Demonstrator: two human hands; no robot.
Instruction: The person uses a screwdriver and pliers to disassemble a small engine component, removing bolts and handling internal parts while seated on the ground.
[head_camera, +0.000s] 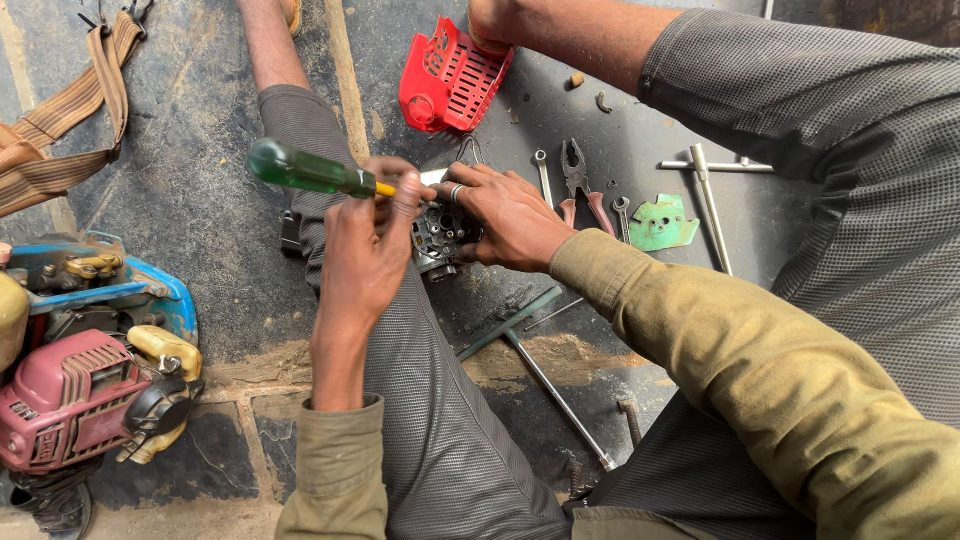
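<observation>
The left hand (365, 245) has its fingers closed around a green-handled screwdriver (310, 171), whose shaft points at a small dark engine part (440, 238) resting on the person's left thigh, above the stone floor (200, 200). The right hand (510, 215) grips that part from the other side, fingers curled on it. Pliers (580, 185) and 2 small spanners (543, 172) lie just beyond on the floor, with a red plastic cover (450, 80) farther off under another person's hand (490, 25).

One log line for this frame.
left hand: holds screwdriver | right hand: steadies engine part on leg | pliers on floor
</observation>
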